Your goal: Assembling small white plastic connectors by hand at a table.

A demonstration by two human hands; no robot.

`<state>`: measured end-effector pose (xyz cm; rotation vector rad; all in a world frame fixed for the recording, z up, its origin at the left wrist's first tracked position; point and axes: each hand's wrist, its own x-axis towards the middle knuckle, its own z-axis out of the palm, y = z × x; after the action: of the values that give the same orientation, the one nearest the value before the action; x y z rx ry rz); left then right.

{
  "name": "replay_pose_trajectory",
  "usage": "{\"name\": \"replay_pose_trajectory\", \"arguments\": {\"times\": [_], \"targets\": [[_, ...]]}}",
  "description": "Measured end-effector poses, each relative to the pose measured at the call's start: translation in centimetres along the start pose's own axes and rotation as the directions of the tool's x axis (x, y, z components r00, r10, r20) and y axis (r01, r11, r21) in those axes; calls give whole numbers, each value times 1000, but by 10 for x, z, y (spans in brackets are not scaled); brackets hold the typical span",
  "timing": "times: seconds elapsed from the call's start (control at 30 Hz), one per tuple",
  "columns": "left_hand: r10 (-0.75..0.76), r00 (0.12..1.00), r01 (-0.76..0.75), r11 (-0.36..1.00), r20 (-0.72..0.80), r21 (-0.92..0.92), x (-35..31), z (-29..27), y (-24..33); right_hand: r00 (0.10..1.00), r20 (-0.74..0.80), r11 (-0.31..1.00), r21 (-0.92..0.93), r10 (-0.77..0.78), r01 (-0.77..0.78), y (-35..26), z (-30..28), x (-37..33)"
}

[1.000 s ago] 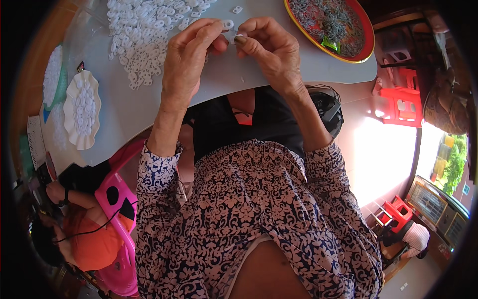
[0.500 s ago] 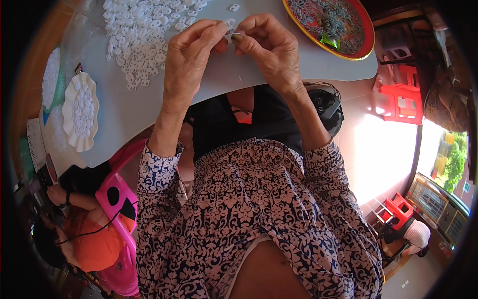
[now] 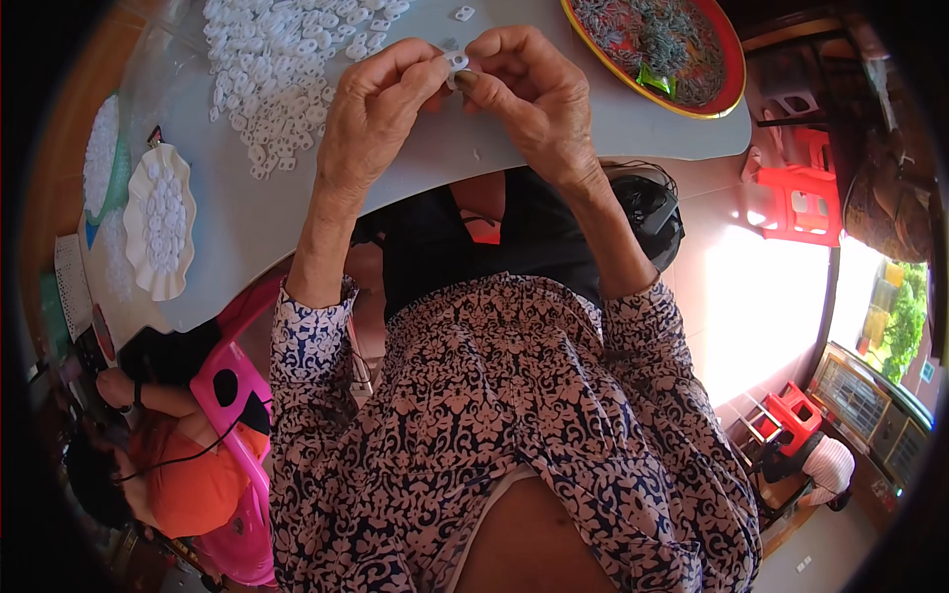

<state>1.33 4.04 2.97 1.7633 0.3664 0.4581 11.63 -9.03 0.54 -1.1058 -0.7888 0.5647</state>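
Observation:
Above the near part of the table, my two hands meet at the fingertips. Thumb and fingers of my left hand (image 3: pixel 381 104) pinch a small white plastic piece (image 3: pixel 456 60), rounded with a hole in it. On the other side, my right hand (image 3: pixel 534 99) is closed in a pinch at the same piece, its thumb at the lower edge. The fingertips partly hide the piece, and I cannot make out whether a second small part is in the right fingers. A large heap of similar white pieces (image 3: pixel 272 79) lies left of my hands.
A round red tray (image 3: pixel 733 74) with a yellow rim holds many small grey metal parts and a green packet. White pieces fill a wavy cream dish (image 3: pixel 181 277) on the left. A person in orange (image 3: pixel 193 479) sits by a pink chair (image 3: pixel 232 381); red stools (image 3: pixel 801 203) stand right.
The white piece has turned and shows more of its face between the fingertips. My left hand and forearm have shifted slightly left; my right hand stays nearly in place.

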Motion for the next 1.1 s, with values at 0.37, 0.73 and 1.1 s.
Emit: {"name": "replay_pose_trajectory", "arguments": {"times": [0.37, 0.73, 1.1], "targets": [[218, 976, -217, 954, 20, 207, 1, 7, -8, 1000, 9, 999, -54, 1, 0, -2, 0, -1], [333, 924, -375, 884, 186, 281, 6, -3, -12, 996, 85, 1000, -21, -13, 15, 8, 2, 1], [523, 814, -581, 748, 254, 321, 8, -5, -24, 995, 84, 973, -222, -46, 64, 7, 2, -3]]}}
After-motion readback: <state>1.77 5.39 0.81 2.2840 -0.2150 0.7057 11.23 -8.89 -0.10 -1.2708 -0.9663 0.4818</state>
